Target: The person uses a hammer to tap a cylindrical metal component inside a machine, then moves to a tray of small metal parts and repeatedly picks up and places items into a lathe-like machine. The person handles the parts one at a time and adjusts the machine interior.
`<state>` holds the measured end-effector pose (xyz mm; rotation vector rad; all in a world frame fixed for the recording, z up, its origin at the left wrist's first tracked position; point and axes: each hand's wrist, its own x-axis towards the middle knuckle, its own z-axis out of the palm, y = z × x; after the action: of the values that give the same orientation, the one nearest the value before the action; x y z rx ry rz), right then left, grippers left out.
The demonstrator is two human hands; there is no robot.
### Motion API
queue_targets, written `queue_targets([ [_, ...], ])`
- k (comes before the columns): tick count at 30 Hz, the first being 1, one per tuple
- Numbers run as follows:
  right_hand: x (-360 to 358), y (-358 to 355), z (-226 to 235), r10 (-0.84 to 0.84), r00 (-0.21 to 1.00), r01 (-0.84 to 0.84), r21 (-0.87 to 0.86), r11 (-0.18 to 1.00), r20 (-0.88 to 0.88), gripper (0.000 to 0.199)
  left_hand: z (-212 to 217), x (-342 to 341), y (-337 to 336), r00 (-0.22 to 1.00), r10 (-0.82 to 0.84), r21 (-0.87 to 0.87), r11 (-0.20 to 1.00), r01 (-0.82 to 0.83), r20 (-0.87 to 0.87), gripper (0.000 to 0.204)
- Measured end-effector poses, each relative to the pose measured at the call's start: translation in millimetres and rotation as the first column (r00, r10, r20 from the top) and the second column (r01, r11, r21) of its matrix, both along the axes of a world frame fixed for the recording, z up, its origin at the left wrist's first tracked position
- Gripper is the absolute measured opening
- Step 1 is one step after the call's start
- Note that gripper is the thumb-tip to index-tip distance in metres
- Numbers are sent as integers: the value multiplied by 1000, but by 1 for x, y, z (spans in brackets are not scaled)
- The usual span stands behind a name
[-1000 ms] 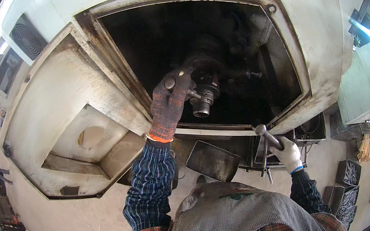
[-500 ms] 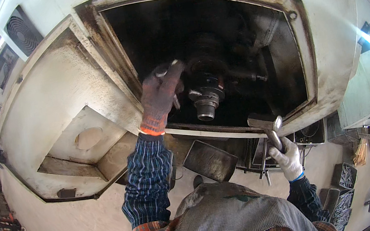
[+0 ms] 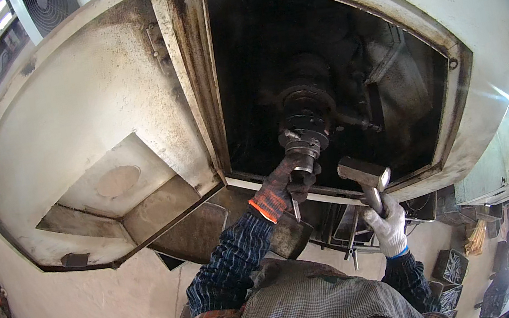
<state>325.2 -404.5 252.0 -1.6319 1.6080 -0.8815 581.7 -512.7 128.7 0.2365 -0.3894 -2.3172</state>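
My left hand (image 3: pixel 282 186), in a dark glove with an orange cuff, is closed around a short metal rod (image 3: pixel 296 210) whose end pokes out below the fingers. The hand lies against the lower end of a stepped cylindrical chuck (image 3: pixel 306 128) inside a dark machine opening, and its fingers partly hide that end. My right hand (image 3: pixel 390 227), in a white glove, grips a hammer (image 3: pixel 365 173) by its handle close to the head. The hammer head is raised at the opening's lower edge, to the right of the chuck and apart from it.
An open machine door (image 3: pixel 82 106) with a boxed recess spans the left. The opening's grimy frame (image 3: pixel 449 143) edges the work area. Dark trays (image 3: pixel 193 231) sit below. Bins of metal parts (image 3: pixel 451 266) stand at the lower right, near a pale green cabinet (image 3: pixel 501 155).
My left hand has moved right and down onto the chuck's end, carrying the rod. The hammer head has turned in my right hand. The whole view has shifted.
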Motion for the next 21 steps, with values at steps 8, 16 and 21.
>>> queue_targets([
  [8,-7,-1,-12,-85,986,72,95,993,142,64,41,8,17,680,251,-107,963,-248,689,43],
  [16,7,-17,-26,-39,997,37,29,999,65,69,76,11,15,120,374,-379,925,27,920,60],
  [21,16,-26,-31,-18,997,18,-3,1000,70,65,100,22,27,-136,474,-431,865,258,870,67],
])
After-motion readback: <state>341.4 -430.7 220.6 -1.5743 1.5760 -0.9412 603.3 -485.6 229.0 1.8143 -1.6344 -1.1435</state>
